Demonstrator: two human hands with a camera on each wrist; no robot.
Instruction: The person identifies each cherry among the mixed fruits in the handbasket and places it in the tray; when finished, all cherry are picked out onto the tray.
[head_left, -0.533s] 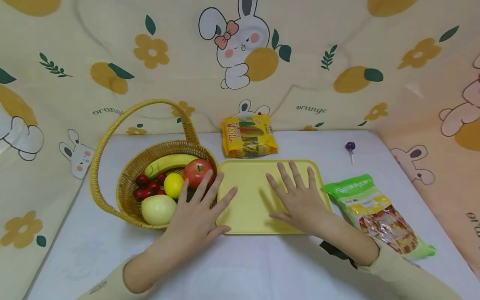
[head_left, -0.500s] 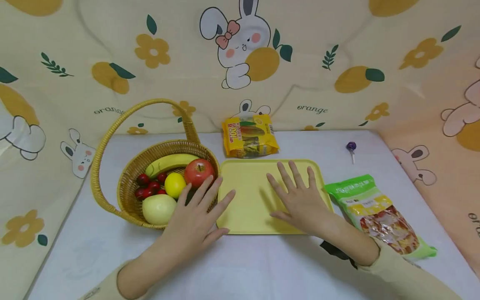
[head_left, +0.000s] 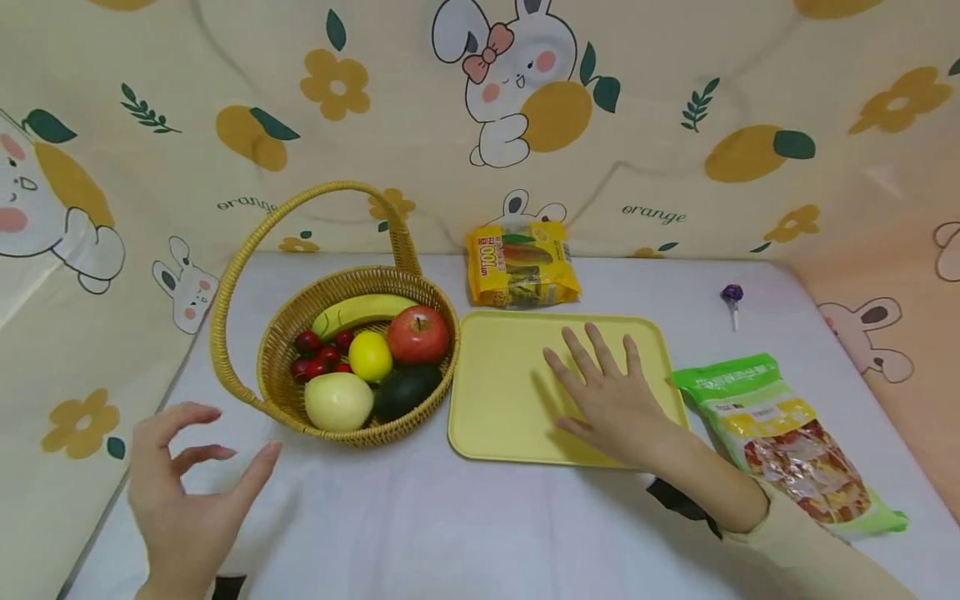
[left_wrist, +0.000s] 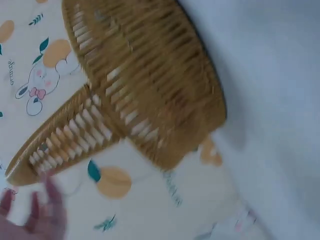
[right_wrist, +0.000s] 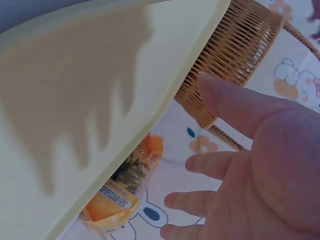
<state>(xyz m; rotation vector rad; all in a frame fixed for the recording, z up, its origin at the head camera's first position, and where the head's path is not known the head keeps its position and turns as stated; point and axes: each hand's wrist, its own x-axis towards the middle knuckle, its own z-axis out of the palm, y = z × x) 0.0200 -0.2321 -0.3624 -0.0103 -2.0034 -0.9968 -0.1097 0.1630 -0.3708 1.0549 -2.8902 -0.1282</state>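
Note:
My left hand (head_left: 187, 492) is in the air in front of the wicker basket (head_left: 442, 321), to its left. Its fingers bend and its thumb stands apart, with nothing between them. In the basket lie a banana (head_left: 365, 312), a red apple (head_left: 418, 336), several cherries (head_left: 307, 342), a yellow lemon-like fruit (head_left: 371, 357), a pale round fruit (head_left: 339, 402) and a dark green oval fruit (head_left: 407, 392). Over the yellow tray (head_left: 495, 400) my right hand (head_left: 611, 408) spreads its fingers and holds nothing. The left wrist view shows the basket's side (left_wrist: 150, 65) and blurred fingers.
A yellow snack packet (head_left: 522, 264) with mango pictures lies behind the tray. Right of it are a purple lollipop (head_left: 732, 293) and a green snack bag (head_left: 802, 446). The basket's tall handle (head_left: 247, 246) arches up at the left. Printed cloth hangs behind.
My left hand has moved left, from over the basket's right edge to in front of its left side, and its fingers now bend. The head view has shifted slightly; my right hand stays over the tray.

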